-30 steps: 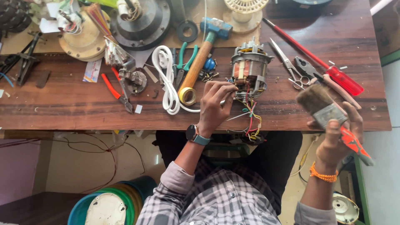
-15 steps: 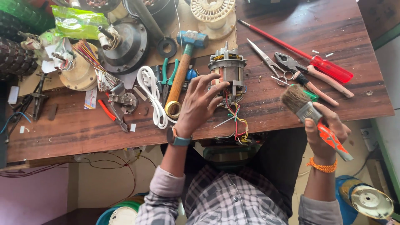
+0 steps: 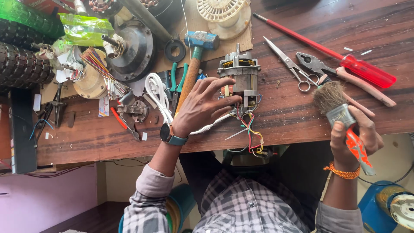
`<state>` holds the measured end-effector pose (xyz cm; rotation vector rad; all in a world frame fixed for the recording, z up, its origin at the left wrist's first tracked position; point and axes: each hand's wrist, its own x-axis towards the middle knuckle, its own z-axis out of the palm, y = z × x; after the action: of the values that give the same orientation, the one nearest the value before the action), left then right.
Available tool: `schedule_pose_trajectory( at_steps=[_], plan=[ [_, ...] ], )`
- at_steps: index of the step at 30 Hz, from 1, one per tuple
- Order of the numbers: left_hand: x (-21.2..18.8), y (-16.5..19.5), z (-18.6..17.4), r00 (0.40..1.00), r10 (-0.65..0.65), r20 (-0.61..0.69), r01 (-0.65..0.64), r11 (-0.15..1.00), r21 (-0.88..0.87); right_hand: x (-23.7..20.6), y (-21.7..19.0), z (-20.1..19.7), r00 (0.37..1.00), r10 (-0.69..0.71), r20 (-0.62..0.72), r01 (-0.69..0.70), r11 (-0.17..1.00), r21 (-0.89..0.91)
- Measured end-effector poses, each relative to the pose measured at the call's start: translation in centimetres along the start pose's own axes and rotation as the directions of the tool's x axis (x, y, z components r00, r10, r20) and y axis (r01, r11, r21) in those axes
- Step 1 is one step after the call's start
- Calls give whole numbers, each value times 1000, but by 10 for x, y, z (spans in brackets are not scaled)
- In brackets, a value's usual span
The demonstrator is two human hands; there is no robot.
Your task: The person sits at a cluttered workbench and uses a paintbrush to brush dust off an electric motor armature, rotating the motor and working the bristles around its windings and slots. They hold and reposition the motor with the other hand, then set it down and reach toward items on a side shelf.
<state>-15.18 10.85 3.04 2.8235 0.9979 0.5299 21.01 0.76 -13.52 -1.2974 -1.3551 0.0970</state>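
**Inspector:** What are you seeing at the bench, and which step is in hand?

**Operator:** I am watching the left hand (image 3: 202, 105) resting on the small electric motor (image 3: 239, 77). Its fingers (image 3: 222, 82) are spreading wide, the tips touching the motor's near side, not closing around it. The motor is standing on the wooden workbench (image 3: 302, 116), just beyond those fingertips, with its coloured wires (image 3: 248, 129) trailing back beneath them toward the bench edge.

**Inspector:** And the other hand?

**Operator:** The right hand (image 3: 353, 138) is gripping a paintbrush (image 3: 338, 114) by its orange handle, fingers wrapping tight, bristles pointing up and away from the knuckles. The brush is hovering well apart from the motor, over the bench edge. Scissors (image 3: 289, 64), pliers (image 3: 340, 75) and a red screwdriver (image 3: 332, 54) are lying beyond the bristles. A hammer (image 3: 194, 64) is lying just past the left fingers' outer side.

**Inspector:** Your judgement of the step?

**Operator:** I am judging this as steadying the motor for brushing, with cleaning not yet begun. The next move is calling for the brush to cross toward the motor's windings while the left fingers are bracing the housing, keeping bristles off the loose wires
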Motion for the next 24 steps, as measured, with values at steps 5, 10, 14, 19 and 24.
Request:
schedule_pose_trajectory(
  at_steps=[5,10,14,19,24],
  plan=[
    [10,-8,2,998,-10,64,18,993,-114,0,4,1,1000,-23,-1,23,999,-32],
    [9,-23,19,999,35,-30,-40,987,-157,-7,12,1,1000,0,10,0,1000,-20],
    [4,-31,28,993,90,-81,-96,992,-79,-11,20,0,1000,-6,24,7,999,-46],
    [1,-25,26,993,39,-113,-49,995,-89,-14,29,0,1000,-12,15,13,998,-60],
    [4,-20,22,955,-271,-119,197,881,-430,-16,37,1,997,-67,25,69,994,-82]
  ],
)
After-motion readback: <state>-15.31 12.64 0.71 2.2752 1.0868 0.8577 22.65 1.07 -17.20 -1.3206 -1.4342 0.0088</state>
